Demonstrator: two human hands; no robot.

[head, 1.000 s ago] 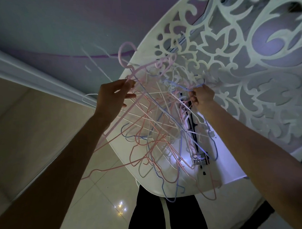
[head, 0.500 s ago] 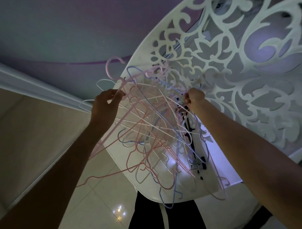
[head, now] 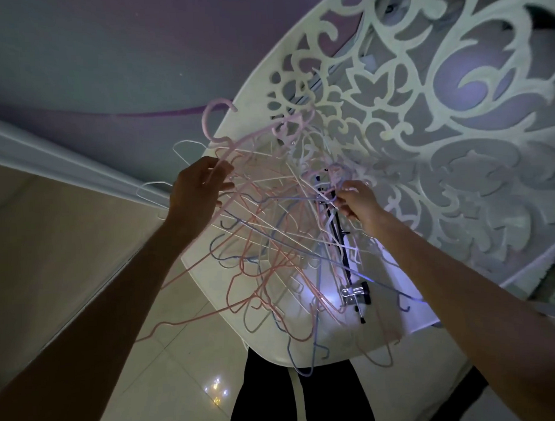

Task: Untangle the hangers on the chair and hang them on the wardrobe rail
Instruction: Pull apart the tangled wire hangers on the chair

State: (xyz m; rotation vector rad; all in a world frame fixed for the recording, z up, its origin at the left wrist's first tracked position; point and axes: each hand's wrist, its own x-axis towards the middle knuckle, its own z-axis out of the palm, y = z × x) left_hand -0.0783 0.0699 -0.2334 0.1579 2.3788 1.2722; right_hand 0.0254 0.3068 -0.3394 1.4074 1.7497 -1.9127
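Note:
A tangled bunch of thin hangers [head: 271, 242], pink, white and pale blue, hangs in the air above the white chair [head: 399, 316]. A black clip hanger [head: 350, 270] dangles within the bunch. My left hand [head: 197, 197] reaches into the upper left of the tangle, its fingers spread among pink hanger wires. My right hand [head: 354, 198] pinches hanger hooks at the upper right of the bunch. The chair's back [head: 423, 110] is white ornate cut-out work. No wardrobe rail shows in this view.
Pale tiled floor [head: 165, 356] lies under the chair, with a light glint on it. A white skirting board [head: 64, 164] runs along the lilac wall [head: 107, 58] at the left. The room is dim. Dark trousered legs [head: 276, 399] show at the bottom.
My right hand has dropped slightly and shifted its pinch on the hooks. My left hand's fingers have opened into the tangle. The bunch has swung a little.

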